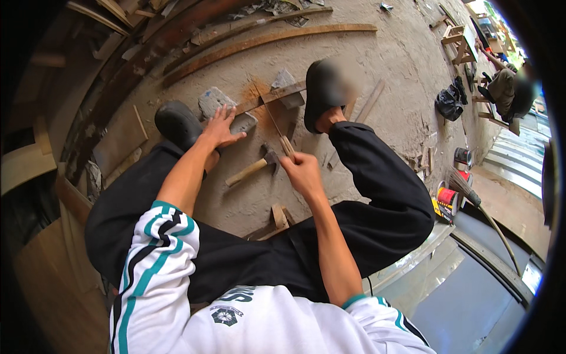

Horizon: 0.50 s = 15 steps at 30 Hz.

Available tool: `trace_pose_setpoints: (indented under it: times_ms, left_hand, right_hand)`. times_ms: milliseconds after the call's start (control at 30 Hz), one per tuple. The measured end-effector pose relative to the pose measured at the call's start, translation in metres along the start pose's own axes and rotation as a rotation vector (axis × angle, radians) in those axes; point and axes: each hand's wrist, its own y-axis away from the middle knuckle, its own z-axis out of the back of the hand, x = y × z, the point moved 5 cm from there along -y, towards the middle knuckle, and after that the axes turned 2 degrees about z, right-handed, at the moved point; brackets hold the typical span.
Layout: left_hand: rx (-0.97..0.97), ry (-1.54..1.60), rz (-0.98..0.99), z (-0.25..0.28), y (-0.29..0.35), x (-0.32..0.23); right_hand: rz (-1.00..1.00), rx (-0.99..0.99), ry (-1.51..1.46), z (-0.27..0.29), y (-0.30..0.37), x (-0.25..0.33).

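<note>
My left hand (pixel 219 128) lies with its fingers spread on the left end of a narrow wooden strip (pixel 252 104) and the grey concrete block (pixel 213 100) beneath it. A second block (pixel 285 78) props the strip farther right. Closed around the wooden handle of a handsaw (pixel 286 145) is my right hand (pixel 303 174). The thin blade points away from me and crosses the strip between the two blocks. Between my hands, a claw hammer (pixel 246 171) with a wooden handle rests on the ground.
Black clogs (pixel 177 123) flank the strip on both sides. Reddish sawdust (pixel 253 88) lies beyond it. Long boards (pixel 265 40) stretch across the far left. Paint cans (pixel 448 197) and a brush (pixel 463 186) stand at right. Another person (pixel 507 88) sits at the far right.
</note>
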Motion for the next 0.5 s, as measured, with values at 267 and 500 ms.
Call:
trace_pose_setpoints:
  times_ms: [267, 500]
  left_hand:
    - [-0.015, -0.030, -0.010, 0.008, 0.001, -0.012]
    - [-0.020, 0.006, 0.007, 0.015, -0.002, 0.002]
  right_hand:
    - [0.010, -0.026, 0.046, 0.015, -0.003, 0.007]
    - [0.009, 0.016, 0.053, 0.006, 0.016, 0.035]
